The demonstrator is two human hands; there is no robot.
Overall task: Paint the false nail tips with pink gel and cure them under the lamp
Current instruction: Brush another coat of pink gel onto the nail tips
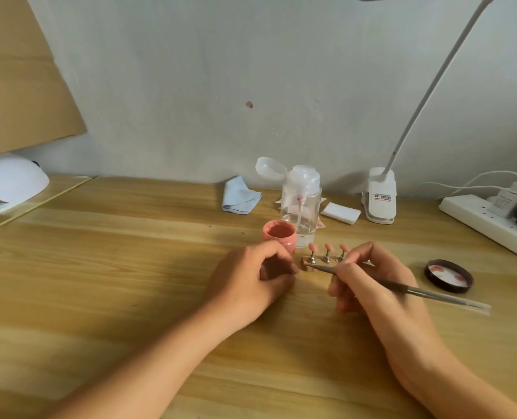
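Three pink tips [329, 247] stand on the counter [130, 267] beside the open jar [279, 235]. The right hand [375, 272] has its fingers pinching a brush [432, 293]. The left hand [245, 279] has its fingers curled against the jar, grip unclear.

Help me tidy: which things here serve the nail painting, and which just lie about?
Job: gel pot, lid, brush, tips, curing lamp.
Idle: cloth, pump bottle, pads, desk lamp, power strip.

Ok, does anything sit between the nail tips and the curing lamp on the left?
Yes: the open gel jar and the left hand sit just left of the nail tips, on the line to the lamp.
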